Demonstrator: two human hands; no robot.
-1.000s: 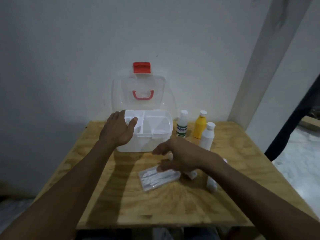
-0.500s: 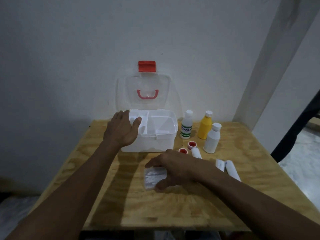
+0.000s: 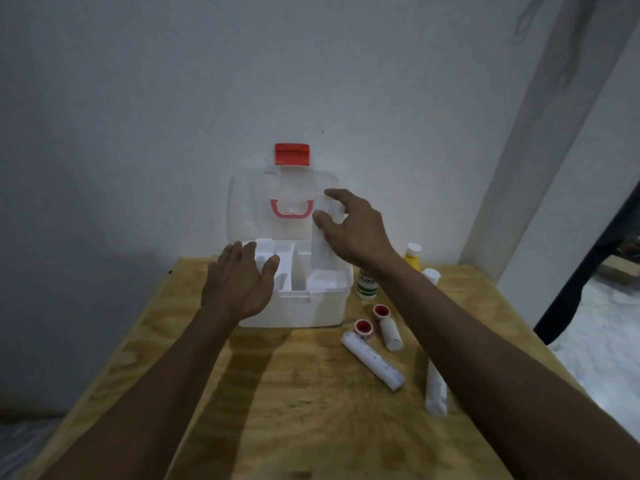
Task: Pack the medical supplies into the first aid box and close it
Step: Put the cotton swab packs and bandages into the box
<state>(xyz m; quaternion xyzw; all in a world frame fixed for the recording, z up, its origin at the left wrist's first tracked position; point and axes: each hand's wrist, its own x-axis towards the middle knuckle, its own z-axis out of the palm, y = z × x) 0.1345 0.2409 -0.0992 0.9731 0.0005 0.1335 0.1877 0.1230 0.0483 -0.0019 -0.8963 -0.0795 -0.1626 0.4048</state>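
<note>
- The first aid box (image 3: 304,306) sits at the far side of the plywood table (image 3: 277,393), close against the white wall (image 3: 173,98), its clear lid (image 3: 249,209) standing upright with a red latch (image 3: 292,154) at the top and a pinkish-red handle (image 3: 291,209) showing through it
- Inside, a white tray with dividers (image 3: 293,271) splits the box into compartments
- The left hand (image 3: 239,282) lies open on the near-left corner of the box, fingers relaxed and slightly apart, thumb hooked over the rim; it grips nothing
- The right hand (image 3: 353,230) is raised above the right side of the box, thumb and fingers pinching the top of a flat clear packet (image 3: 320,247) of white material
- The packet hangs upright from that pinch, its lower end reaching down toward the right-hand compartment; whether it touches the tray I cannot tell
- Just right of the box stands a white bottle with a green-striped label (image 3: 366,284), partly hidden by the right forearm
- Behind it are a yellow bottle (image 3: 412,259) and a plain white bottle (image 3: 431,274), both with white caps and both mostly covered by the arm
- On the table in front of the bottles lie two small red-centred tape rolls (image 3: 363,329), (image 3: 381,311)
- Three white rolled bandages lie flat near them: one short (image 3: 391,334) touching the farther tape roll, one long (image 3: 372,365) angled diagonally by the nearer roll, one (image 3: 435,393) beside the right forearm, nearer the table's right edge
</note>
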